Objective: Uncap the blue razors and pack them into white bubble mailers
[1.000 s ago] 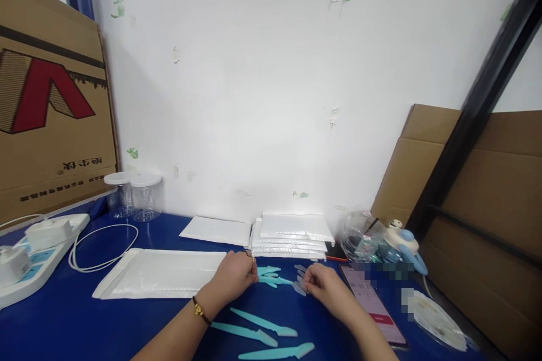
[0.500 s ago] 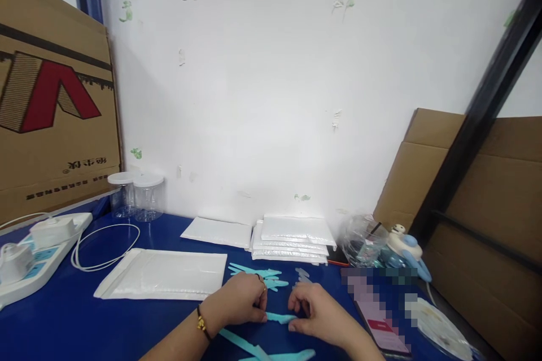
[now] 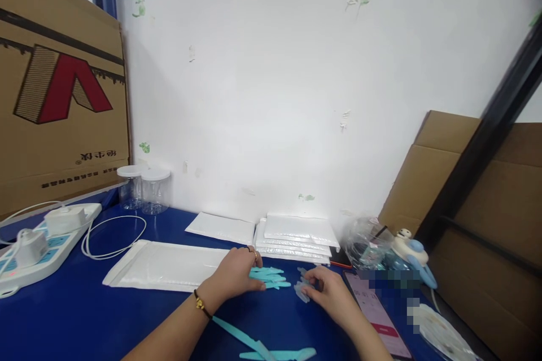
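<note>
I want the left hand (image 3: 237, 273) light beside the slim teal tools (image 3: 273, 278) piled mid-table, the right hand (image 3: 327, 289) delicate at the clear pieces (image 3: 301, 293) rightward; whether either grips anything, I cannot tell

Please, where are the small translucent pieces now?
In the head view, the translucent pieces lie on the blue table, just right of centre, between the right hand and the pile of turquoise tools.

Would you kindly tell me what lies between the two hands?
In the head view, turquoise tools and small translucent pieces lie between the left hand and right hand.
</note>
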{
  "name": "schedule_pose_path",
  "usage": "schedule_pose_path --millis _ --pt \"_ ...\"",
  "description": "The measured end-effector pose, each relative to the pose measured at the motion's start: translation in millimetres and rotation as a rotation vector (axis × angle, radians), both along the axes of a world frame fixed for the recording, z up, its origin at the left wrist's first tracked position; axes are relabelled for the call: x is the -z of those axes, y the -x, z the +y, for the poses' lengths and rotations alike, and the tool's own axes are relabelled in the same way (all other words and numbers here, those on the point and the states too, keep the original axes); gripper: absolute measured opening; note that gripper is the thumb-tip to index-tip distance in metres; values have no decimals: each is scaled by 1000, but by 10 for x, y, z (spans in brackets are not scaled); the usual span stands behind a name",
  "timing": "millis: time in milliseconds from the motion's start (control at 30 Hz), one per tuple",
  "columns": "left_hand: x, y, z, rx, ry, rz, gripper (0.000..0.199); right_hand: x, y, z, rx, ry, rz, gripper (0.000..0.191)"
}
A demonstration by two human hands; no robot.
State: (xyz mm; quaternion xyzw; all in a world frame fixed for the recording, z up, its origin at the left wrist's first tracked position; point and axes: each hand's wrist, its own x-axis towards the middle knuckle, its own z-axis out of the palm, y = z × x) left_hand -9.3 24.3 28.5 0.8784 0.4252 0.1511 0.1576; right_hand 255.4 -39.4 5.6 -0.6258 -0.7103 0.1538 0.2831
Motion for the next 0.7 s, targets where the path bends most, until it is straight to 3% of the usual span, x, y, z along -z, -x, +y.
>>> schedule_pose_path --millis 100,233,333,500,700 --pt "-29 36 -87 179 192 105 50 -84 50 -50 -36 -27 -20 11" --pt "7 14 -171 311 385 275 27 -135 164 -117 -99 5 -14 17" --pt "19 -23 -188 269 339 229 13 -117 257 -146 -164 54 22 19" --pt "-38 -75 -215 174 221 99 13 -37 426 -174 -260 198 106 16" --pt "-34 -117 -131 96 32 98 9 41 302 -87 -215 134 82 26"
